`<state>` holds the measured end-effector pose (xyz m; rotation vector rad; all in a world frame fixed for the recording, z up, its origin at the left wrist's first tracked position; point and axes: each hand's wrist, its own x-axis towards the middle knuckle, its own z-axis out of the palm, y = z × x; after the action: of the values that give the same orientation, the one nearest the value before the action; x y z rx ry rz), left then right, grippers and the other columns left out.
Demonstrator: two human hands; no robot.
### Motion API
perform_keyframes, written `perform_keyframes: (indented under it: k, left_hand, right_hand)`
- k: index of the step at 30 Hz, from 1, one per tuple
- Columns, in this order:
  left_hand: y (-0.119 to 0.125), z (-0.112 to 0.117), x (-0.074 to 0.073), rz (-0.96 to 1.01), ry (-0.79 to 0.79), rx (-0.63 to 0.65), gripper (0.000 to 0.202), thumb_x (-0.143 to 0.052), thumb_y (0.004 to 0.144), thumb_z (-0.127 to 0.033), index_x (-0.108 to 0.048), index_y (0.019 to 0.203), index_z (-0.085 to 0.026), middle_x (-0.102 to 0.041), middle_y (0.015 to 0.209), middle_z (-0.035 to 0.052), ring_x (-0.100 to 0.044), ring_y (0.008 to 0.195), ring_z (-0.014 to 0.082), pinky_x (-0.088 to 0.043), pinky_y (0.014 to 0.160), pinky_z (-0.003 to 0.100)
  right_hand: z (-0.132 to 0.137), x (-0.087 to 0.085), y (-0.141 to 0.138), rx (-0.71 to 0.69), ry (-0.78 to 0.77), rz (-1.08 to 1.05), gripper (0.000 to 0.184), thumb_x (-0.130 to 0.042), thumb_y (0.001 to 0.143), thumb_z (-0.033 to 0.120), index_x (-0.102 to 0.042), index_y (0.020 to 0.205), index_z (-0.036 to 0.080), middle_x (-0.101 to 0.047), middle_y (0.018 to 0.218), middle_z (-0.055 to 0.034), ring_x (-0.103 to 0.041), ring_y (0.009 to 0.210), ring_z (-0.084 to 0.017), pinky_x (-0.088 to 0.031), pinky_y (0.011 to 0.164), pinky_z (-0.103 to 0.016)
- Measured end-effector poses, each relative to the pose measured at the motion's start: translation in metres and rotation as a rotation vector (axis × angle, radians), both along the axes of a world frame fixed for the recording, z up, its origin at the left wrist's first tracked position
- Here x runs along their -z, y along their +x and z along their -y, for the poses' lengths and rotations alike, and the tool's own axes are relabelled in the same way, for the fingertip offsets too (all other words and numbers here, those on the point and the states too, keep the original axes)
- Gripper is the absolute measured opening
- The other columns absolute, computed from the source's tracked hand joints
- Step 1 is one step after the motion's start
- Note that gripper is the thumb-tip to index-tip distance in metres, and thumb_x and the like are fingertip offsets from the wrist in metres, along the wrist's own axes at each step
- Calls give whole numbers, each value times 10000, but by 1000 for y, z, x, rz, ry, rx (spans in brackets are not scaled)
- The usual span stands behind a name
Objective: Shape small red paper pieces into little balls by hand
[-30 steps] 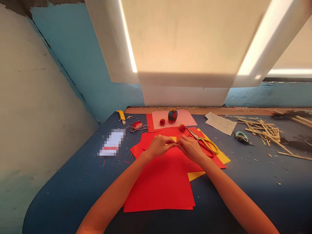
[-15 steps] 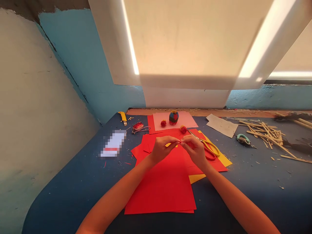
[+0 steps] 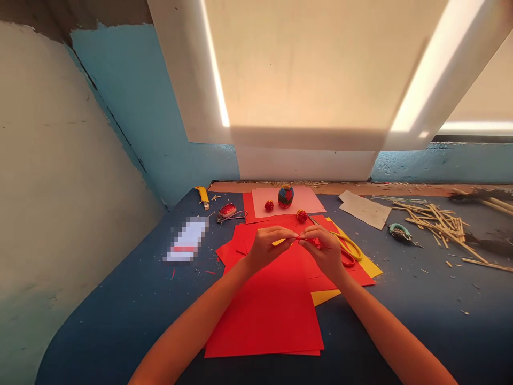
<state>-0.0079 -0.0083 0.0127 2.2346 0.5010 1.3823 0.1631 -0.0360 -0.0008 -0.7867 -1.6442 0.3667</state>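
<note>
My left hand (image 3: 270, 246) and my right hand (image 3: 323, 248) meet fingertip to fingertip above red paper sheets (image 3: 268, 315). Both pinch a small red piece of paper (image 3: 297, 238); its exact shape is mostly hidden by the fingers. Just beyond my fingers sits a small red and yellow ball (image 3: 301, 215), and a second such ball (image 3: 269, 205) lies farther left. Behind them a multicoloured round pot (image 3: 286, 197) stands on a pale pink sheet (image 3: 310, 203). Scissors with red and yellow handles (image 3: 352, 247) lie beside my right hand, partly hidden by it.
On the left are a yellow box cutter (image 3: 202, 197), a red object with a cord (image 3: 227, 210) and a blurred white rectangle (image 3: 187, 239). To the right lie a beige paper piece (image 3: 365, 209), a teal-handled tool (image 3: 399, 232) and a pile of thin sticks (image 3: 438, 222). Yellow paper (image 3: 371, 264) shows under the red.
My fingertips have drawn slightly apart, and more of the red piece shows between them. The view has tilted a little; the things on the table have stayed put.
</note>
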Motion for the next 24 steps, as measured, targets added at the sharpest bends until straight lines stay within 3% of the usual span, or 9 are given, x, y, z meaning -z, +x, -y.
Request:
perform_keyframes:
  k: [8, 13, 18, 20, 22, 24]
  left_hand:
    - [2, -2, 1, 72, 139, 63, 123, -530, 825, -136, -642, 871, -154, -685, 792, 76, -641, 710, 121, -524, 626, 212]
    - [8, 3, 3, 63, 152, -100, 94, -524, 816, -149, -613, 788, -154, -667, 731, 44, -619, 666, 110, -507, 616, 209]
    - [12, 6, 5, -84, -96, -220, 136, -463, 834, -222, -551, 757, -154, -600, 689, 5, -571, 613, 92, -471, 550, 187]
    - [12, 6, 5, -146, -186, -262, 149, -441, 843, -250, -525, 765, -156, -589, 710, 6, -564, 632, 98, -452, 531, 185]
    - [10, 4, 5, -168, -224, -345, 172, -424, 853, -276, -510, 765, -157, -586, 726, 8, -552, 641, 104, -436, 537, 196]
    - [8, 2, 4, -169, -244, -415, 188, -430, 857, -302, -509, 766, -157, -588, 739, 10, -543, 643, 108, -431, 559, 212]
  right_hand:
    - [-2, 1, 2, -25, 92, 10, 61, -629, 778, 192, -590, 748, 228, -610, 719, -8, -587, 674, -151, -481, 603, -279]
    - [1, 1, 3, 82, 51, 125, 80, -550, 837, 233, -547, 760, 214, -626, 704, -15, -602, 662, -147, -471, 613, -271]
    - [1, 2, 2, 32, -105, 161, 141, -466, 879, 289, -497, 767, 209, -576, 591, 21, -557, 530, -110, -434, 507, -216]
    - [-2, 5, 1, 91, -164, 167, 118, -492, 864, 325, -495, 833, 212, -537, 519, 53, -510, 441, -97, -403, 447, -202]
    - [-4, 9, -1, 173, -157, 200, 184, -560, 820, 347, -498, 927, 211, -586, 573, 43, -520, 432, -97, -408, 440, -207]
    - [-5, 12, -3, 194, -116, 242, 246, -595, 793, 329, -506, 993, 215, -664, 738, -9, -608, 545, -121, -464, 502, -223]
